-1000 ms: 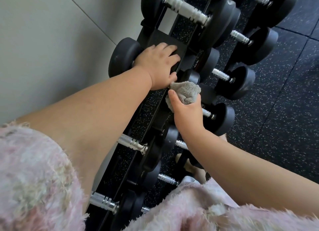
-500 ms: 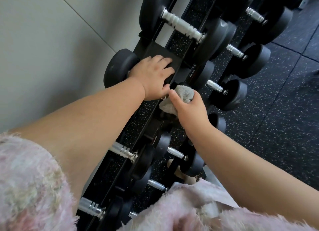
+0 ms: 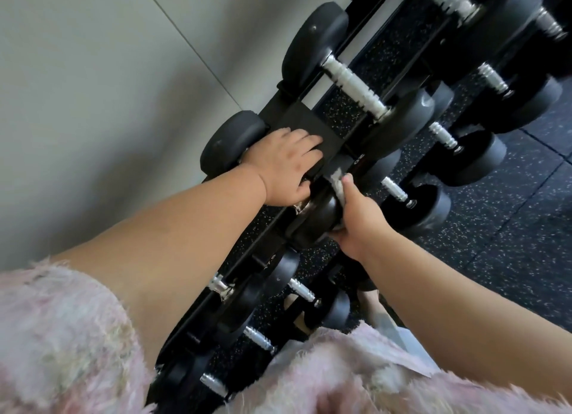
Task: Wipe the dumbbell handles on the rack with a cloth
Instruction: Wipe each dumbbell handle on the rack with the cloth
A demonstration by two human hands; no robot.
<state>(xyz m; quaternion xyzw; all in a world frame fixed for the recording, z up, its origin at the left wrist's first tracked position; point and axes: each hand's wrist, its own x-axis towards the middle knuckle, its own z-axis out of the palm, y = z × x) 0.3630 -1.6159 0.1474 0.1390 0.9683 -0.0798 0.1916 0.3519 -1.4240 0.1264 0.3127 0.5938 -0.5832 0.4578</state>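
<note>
The left grip lies flat on the dumbbell to steady it while the right grip squeezes the cloth for rubbing.

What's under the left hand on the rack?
The left hand has its fingers on the black rack plate, next to a dumbbell head. Whatever lies under the palm, probably the handle, is covered.

Bare arms reach forward, left hand palm-down, fingers flat, right hand grips a cloth, thumb up.
</note>
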